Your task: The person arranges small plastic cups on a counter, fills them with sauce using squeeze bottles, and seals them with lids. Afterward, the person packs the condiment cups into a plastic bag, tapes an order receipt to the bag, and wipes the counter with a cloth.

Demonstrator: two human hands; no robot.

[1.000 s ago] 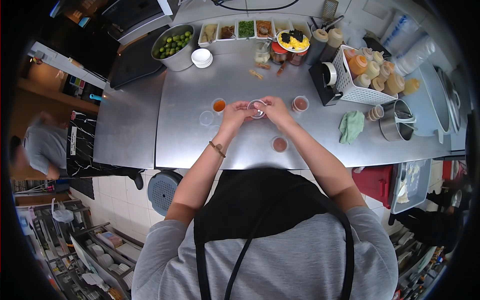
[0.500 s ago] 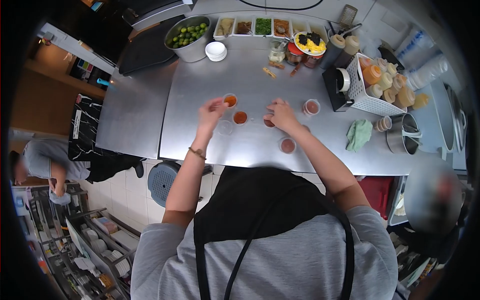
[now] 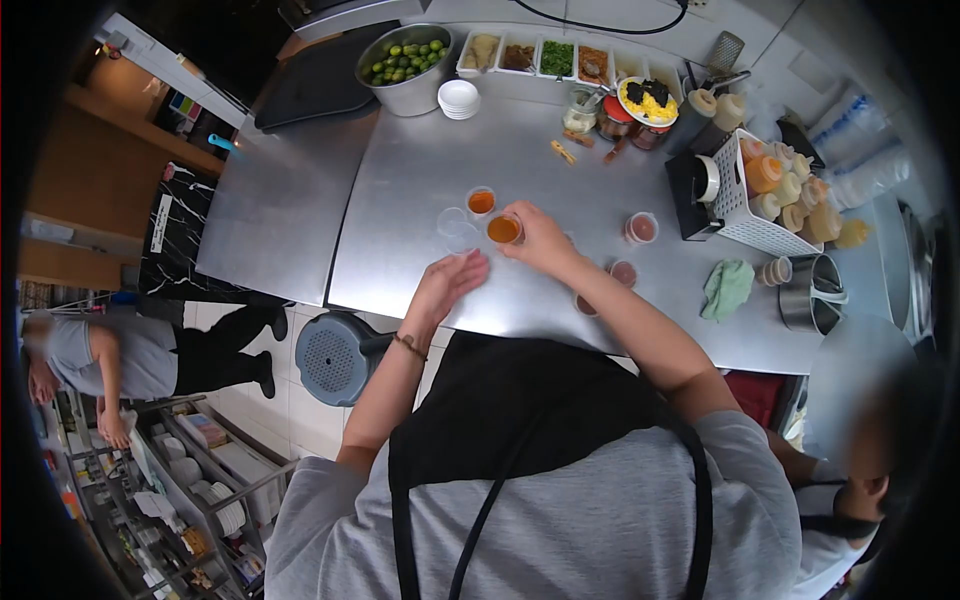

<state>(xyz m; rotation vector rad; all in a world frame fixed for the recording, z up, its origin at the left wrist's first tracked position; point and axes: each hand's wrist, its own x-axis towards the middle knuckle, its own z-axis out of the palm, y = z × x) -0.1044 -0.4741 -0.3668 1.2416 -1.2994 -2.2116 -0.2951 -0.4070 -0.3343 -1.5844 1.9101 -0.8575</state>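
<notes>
My right hand (image 3: 540,240) grips a small clear sauce cup (image 3: 503,230) of orange-brown sauce by its rim, just above the steel counter. My left hand (image 3: 452,284) is open near the counter's front edge, fingers stretched towards that cup, with nothing in it. Another sauce cup with orange sauce (image 3: 481,203) stands just behind. Clear round lids (image 3: 451,221) lie to the left of the cups. Right of my right hand are cups with reddish-brown contents (image 3: 623,273), one partly hidden under my forearm, and a stacked-looking cup (image 3: 641,229) farther right.
Along the back stand a pot of limes (image 3: 404,70), small white dishes (image 3: 459,98), topping trays (image 3: 556,58) and jars. A white basket of squeeze bottles (image 3: 765,200), a green cloth (image 3: 728,290) and metal pots (image 3: 811,292) are right. People stand at both sides; a grey stool (image 3: 340,358) is left.
My right hand has moved left and now holds a sauce cup. My left hand has drawn back from the rear cup towards the front edge. The head view has shifted slightly.
</notes>
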